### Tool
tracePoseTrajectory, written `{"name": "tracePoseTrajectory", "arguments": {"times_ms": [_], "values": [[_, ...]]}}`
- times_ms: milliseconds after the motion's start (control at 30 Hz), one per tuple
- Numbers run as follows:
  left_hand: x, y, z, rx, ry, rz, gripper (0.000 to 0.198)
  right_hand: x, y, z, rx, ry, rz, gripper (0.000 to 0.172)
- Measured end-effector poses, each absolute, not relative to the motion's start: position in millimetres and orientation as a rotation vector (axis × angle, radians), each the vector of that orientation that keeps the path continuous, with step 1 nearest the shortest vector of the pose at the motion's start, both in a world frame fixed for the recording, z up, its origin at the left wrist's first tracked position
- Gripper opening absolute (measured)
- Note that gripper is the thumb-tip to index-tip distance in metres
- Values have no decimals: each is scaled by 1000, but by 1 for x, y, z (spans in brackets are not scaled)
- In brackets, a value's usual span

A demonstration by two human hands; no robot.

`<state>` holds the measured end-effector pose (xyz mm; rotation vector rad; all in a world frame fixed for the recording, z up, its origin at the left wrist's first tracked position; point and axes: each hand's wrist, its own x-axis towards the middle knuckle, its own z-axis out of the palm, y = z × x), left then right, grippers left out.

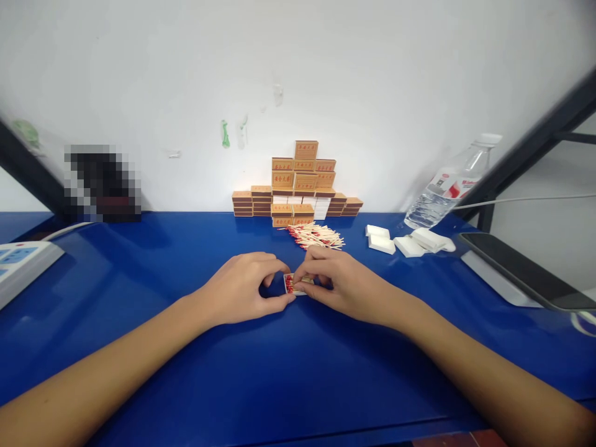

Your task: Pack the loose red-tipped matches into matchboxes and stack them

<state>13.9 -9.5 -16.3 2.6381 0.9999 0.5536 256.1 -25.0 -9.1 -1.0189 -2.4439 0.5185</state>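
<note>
A small white matchbox tray (pixel 285 285) lies on the blue table with red-headed matches (pixel 289 283) inside. My left hand (pixel 242 287) steadies the tray's left end, thumb at the near corner and index finger at the far one. Over the tray's right part, my right hand (pixel 339 279) has its thumb and fingertips pinched together at the matches; the fingers cover most of that end. Just beyond, a loose pile of matches (pixel 319 236) is heaped on the table.
Matchboxes (pixel 306 182) are stacked against the white wall, with white trays among them. More white trays (pixel 380 243) lie at the right, near a leaning water bottle (pixel 447 183) and a phone (pixel 526 270) on a stand. A white device (pixel 28 267) sits at the left.
</note>
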Motion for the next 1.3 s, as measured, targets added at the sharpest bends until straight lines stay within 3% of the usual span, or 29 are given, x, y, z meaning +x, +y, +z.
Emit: {"name": "tracePoseTrajectory", "arguments": {"times_ms": [267,500,600,1000,1300], "values": [[11,-9,-18,2656,999,561,28,261,-20,-7,-1001,-2401,514,12],[11,-9,-17,2594,1056,613,28,333,22,16,-1475,-2078,-148,18],[10,-10,-16,2566,1059,595,26,363,37,18,-1732,-1884,-264,20],[7,-3,-18,2475,1147,600,30,371,127,15,-2096,-1381,185,26],[5,-1,-21,2515,1173,703,27,374,128,11,-2019,-1162,549,29]]}}
